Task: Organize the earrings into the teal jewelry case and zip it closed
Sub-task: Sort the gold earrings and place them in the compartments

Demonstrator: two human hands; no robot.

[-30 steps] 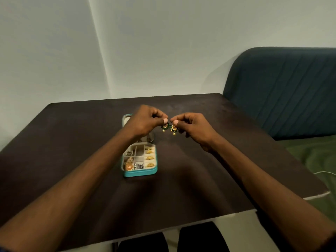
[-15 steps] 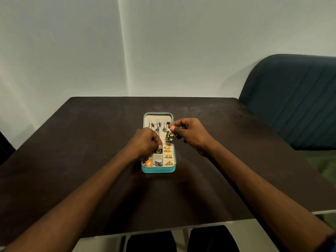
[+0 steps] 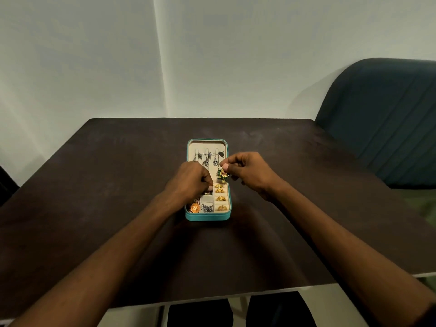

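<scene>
Both forearms are seen bare to the frame edge, and dark trousers [image 3: 198, 312] are worn below

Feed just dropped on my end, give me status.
Right hand pinches green-and-gold earring over open teal jewelry case. Left hand curled in its compartments, grip unclear. Zipper undone. Nothing blocking.

A single wide-angle view from a camera worn on the person's head looks forward and down across a dark brown rectangular wooden bench [image 3: 118, 185] toward a pale wall corner. Both forearms reach in from the bottom edge, converging near the frame's middle. The bench's near edge lies low in the frame, its far edge about mid-height.
</scene>
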